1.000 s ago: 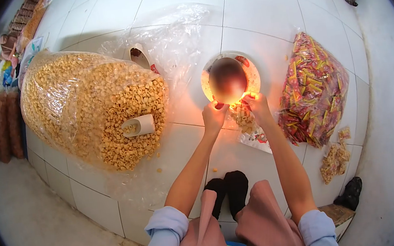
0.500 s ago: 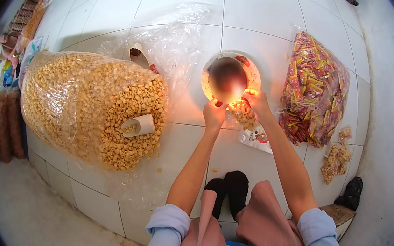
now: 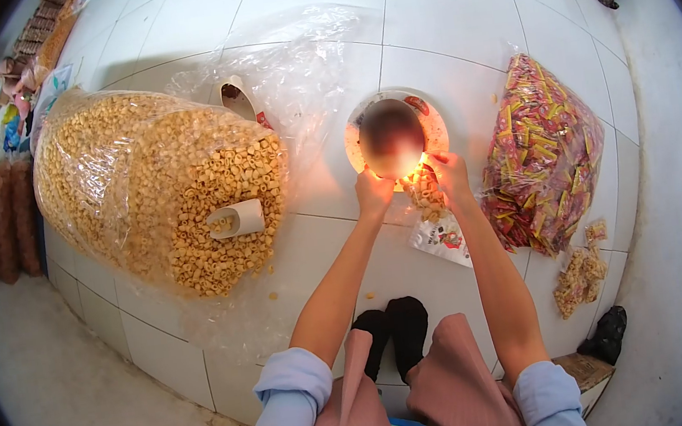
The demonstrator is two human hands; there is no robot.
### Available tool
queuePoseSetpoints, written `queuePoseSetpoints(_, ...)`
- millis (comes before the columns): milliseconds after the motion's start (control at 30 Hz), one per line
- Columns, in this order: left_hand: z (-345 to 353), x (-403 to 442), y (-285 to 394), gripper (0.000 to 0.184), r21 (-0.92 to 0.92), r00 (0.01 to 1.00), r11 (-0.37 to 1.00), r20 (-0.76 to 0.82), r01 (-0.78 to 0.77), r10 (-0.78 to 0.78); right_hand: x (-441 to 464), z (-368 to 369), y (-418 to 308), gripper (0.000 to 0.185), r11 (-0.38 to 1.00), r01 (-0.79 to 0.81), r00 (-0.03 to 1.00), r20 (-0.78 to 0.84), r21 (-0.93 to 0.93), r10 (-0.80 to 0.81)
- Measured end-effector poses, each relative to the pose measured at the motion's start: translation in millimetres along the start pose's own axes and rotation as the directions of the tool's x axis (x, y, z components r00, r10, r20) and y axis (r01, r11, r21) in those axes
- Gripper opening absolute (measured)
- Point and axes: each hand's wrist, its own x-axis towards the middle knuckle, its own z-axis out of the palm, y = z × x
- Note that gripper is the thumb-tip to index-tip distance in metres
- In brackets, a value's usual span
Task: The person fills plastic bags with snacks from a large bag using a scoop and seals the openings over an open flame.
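A small clear plastic bag of ring-shaped snacks (image 3: 425, 193) hangs from my hands, with its top edge at a bright orange glow. My left hand (image 3: 375, 193) is closed, pinching the left side of the bag's edge; its fingertips are partly lost in the glare. On the other side my right hand (image 3: 452, 177) pinches the right end of the edge. Just beyond my fingers is a round plate (image 3: 434, 125), lit orange. A dark blurred patch covers its middle, so what stands there is hidden. Under the snack bag lies a white printed packet (image 3: 442, 239).
To the left lies a large open bag of snacks (image 3: 113, 171) with a white scoop (image 3: 242, 218) in it. A second scoop (image 3: 237, 98) rests behind. A bag of red and yellow sachets (image 3: 541, 156) stands right, near several filled small bags (image 3: 580, 278).
My right hand has moved slightly right, and the small bag has shifted a little right with it. My left hand has edged slightly right and away from me.
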Motion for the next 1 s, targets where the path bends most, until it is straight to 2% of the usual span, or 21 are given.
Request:
queuePoseSetpoints(200, 6, -8, 7, 0.019, 0.050, 1.000, 0.999, -0.024, 0.012, -0.011, -5, -6, 0, 0.016, 1.000, 0.011, 0.998, -0.057, -0.027, -0.013)
queuePoseSetpoints(267, 2, -18, 14, 0.019, 0.065, 0.999, 0.997, 0.003, 0.038, -0.038, -17, -5, -2, 0.016, 0.984, -0.080, 0.996, -0.014, 0.158, 0.083)
queuePoseSetpoints(300, 0, -23, 18, 0.019, 0.083, 0.997, 0.994, 0.032, 0.066, -0.068, -26, -3, -10, 0.016, 0.984, -0.078, 0.997, -0.015, 0.159, 0.082)
queuePoseSetpoints(367, 0, -28, 13, 0.020, 0.062, 0.998, 0.997, 0.045, 0.043, -0.046, -41, 3, -27, 0.019, 0.933, -0.154, 0.988, 0.040, 0.326, 0.149)
queuePoseSetpoints(400, 0, -33, 15, 0.021, 0.039, 0.998, 0.999, 0.061, 0.024, -0.026, -42, 0, -23, 0.019, 0.932, -0.155, 0.988, 0.035, 0.329, 0.151)
queuePoseSetpoints(467, -3, -39, 19, 0.022, 0.037, 0.996, 0.999, 0.085, 0.025, -0.028, -38, -11, -12, 0.022, 0.986, -0.147, 0.977, 0.171, 0.082, 0.131)
queuePoseSetpoints(500, -5, -40, 22, 0.023, 0.034, 0.994, 0.999, 0.103, 0.024, -0.028, -39, -12, -10, 0.022, 0.986, -0.144, 0.977, 0.171, 0.084, 0.128)
queuePoseSetpoints(600, -5, -44, 19, 0.027, 0.034, 0.997, 0.999, 0.073, 0.000, -0.003, -47, -15, -8, 0.026, 0.976, -0.193, 0.975, 0.131, 0.100, 0.179)
queuePoseSetpoints(667, -6, -46, 18, 0.028, 0.042, 0.997, 0.999, 0.071, -0.019, 0.016, -50, -16, -10, 0.028, 0.898, -0.192, 0.963, -0.101, 0.396, 0.251)
queuePoseSetpoints(800, -11, -47, 24, 0.027, 0.093, 0.996, 0.996, 0.089, -0.004, -0.004, -61, -11, -31, 0.029, 0.919, -0.173, 0.981, -0.023, 0.355, 0.193)
queuePoseSetpoints(867, -11, -44, 20, 0.027, 0.067, 0.996, 0.997, 0.082, -0.035, 0.030, -58, -14, -27, 0.028, 0.972, -0.157, 0.974, 0.189, 0.174, 0.123)
queuePoseSetpoints(1000, -14, -40, 20, 0.025, 0.055, 0.995, 0.998, 0.097, -0.042, 0.036, -51, -17, -23, 0.026, 0.981, -0.151, 0.969, 0.215, 0.120, 0.123)
